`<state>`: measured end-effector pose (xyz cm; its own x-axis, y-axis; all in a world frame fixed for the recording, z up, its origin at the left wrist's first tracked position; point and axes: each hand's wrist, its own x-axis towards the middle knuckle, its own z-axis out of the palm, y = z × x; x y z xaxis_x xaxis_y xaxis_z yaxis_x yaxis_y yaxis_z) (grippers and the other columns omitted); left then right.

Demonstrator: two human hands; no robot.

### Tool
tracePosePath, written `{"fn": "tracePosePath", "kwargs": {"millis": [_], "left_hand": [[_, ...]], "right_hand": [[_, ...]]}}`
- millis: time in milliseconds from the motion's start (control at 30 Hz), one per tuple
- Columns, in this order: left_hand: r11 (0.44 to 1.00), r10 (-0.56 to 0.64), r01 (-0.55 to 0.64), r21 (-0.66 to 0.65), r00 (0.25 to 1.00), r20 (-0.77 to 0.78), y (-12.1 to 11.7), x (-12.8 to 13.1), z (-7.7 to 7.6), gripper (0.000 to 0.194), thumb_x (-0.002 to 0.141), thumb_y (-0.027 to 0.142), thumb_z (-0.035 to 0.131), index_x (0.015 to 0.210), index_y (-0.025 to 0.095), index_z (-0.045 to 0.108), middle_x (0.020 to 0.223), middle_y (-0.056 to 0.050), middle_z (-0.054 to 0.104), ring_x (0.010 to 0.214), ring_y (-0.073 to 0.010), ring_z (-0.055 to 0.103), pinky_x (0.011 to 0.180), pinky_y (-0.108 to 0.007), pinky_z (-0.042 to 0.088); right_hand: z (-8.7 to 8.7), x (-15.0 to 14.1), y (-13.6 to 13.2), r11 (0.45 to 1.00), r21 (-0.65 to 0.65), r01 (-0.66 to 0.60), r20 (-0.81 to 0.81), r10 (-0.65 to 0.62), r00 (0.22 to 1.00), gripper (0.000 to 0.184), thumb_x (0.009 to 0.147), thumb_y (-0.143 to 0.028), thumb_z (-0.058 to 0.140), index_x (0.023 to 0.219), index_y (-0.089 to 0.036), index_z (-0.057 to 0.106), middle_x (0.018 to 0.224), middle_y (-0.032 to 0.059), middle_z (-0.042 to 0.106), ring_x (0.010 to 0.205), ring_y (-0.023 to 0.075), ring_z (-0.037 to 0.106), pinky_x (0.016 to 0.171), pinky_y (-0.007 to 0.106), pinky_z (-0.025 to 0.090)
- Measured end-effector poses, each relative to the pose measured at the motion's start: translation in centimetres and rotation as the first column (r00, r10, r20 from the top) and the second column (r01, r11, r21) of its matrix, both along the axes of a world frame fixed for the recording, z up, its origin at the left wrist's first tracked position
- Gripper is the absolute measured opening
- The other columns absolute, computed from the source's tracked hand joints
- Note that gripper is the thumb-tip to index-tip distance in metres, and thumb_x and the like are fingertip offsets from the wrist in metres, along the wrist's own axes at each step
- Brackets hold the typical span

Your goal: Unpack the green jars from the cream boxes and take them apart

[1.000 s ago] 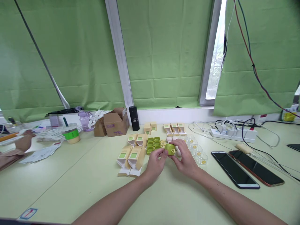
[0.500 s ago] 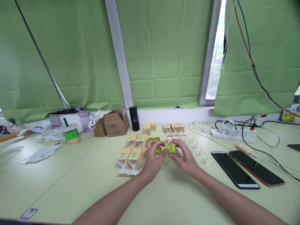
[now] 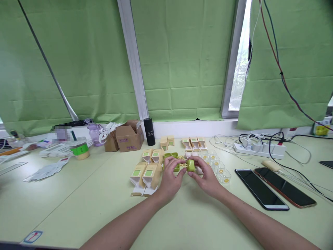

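My right hand (image 3: 206,176) is closed around a small glossy green case (image 3: 190,166), held just above the table. A pale yellow loop (image 3: 184,165) sticks out from the case's left side, and the fingers of my left hand (image 3: 171,176) are pinched on it. More green cases (image 3: 174,154) stand behind my left hand, partly hidden by it. Small yellow pieces (image 3: 180,157) lie beside them. To the right, several clear plastic cups (image 3: 223,176) with yellow spots inside stand in rows, near some whitish round pieces (image 3: 199,170) half covered by my right hand.
Small open cartons (image 3: 151,173) with green labels stand left of my hands, others (image 3: 194,143) farther back. A cardboard box (image 3: 129,136) and black bottle (image 3: 149,132) stand by the wall. Two phones (image 3: 261,189), a power strip (image 3: 256,149) and cables lie right. A drink cup (image 3: 79,148) stands left.
The green case has been turned between my fingers, so its yellow loop now points left instead of right. My left hand has taken hold of the loop. Another person's hand at far left has withdrawn.
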<state>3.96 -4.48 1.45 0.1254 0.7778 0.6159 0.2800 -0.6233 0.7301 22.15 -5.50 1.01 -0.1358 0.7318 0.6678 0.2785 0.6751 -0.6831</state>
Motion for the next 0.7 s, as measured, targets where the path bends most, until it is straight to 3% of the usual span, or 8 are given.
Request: {"fn": "tracePosePath", "kwargs": {"millis": [200, 700], "left_hand": [[1.000, 0.024, -0.024, -0.006, 1.000, -0.002, 0.08, -0.11, -0.20, 0.015, 0.093, 0.035, 0.070, 0.103, 0.026, 0.076, 0.109, -0.008, 0.059, 0.112, -0.0259, 0.057, 0.100, -0.042, 0.049], [1.000, 0.019, -0.019, 0.011, 1.000, 0.014, -0.01, -0.27, -0.19, 0.010, 0.092, 0.029, 0.068, 0.093, 0.024, 0.076, 0.099, -0.006, 0.061, 0.094, -0.0221, 0.062, 0.086, -0.036, 0.052]], "right_hand": [[0.03, 0.02, -0.05, 0.999, -0.032, 0.000, -0.005, 0.000, 1.000, 0.041, 0.088, -0.028, 0.068, 0.128, -0.027, 0.059, 0.115, 0.0067, 0.070, 0.098, 0.0229, 0.068, 0.090, 0.042, 0.059], [-0.80, -0.04, 0.21, 0.999, -0.039, -0.005, 0.018, 0.005, 1.000, 0.039, 0.088, -0.031, 0.070, 0.126, -0.027, 0.062, 0.117, 0.0072, 0.071, 0.094, 0.0224, 0.068, 0.085, 0.040, 0.060]]}}
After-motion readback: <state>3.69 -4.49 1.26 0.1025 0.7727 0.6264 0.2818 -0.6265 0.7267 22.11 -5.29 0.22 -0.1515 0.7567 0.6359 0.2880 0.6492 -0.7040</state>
